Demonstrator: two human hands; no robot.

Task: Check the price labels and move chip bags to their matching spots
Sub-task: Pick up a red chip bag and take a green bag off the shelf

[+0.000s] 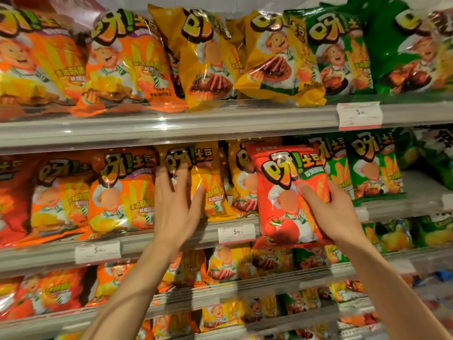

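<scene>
A red chip bag [289, 195] was held upright at right of centre by the right hand [335, 212], its thumb pressed on the front face and the remaining fingers hidden behind the pack. It was carried in front of the middle shelf [171, 238], overlapping a yellow bag [241, 177] and the green bags [372, 168] behind it; that placement suggested a pack out of its proper row, kept face-forward so that its flavour could be compared with the price labels.

The left hand [176, 200] was spread open with straight fingers at centre frame, laid on or just in front of another yellow bag [196, 180]; actual contact could not be confirmed. Nothing was gripped by it. It was judged to be steadying or parting the row.

White price labels [236, 233] were clipped along the shelf edges, one at lower centre, one at lower left [97, 251], and one at upper right [359, 115]. Orange bags [122, 190] filled the left of the middle shelf, with redder packs at the far left edge [11, 197], where the held bag probably belonged.
</scene>
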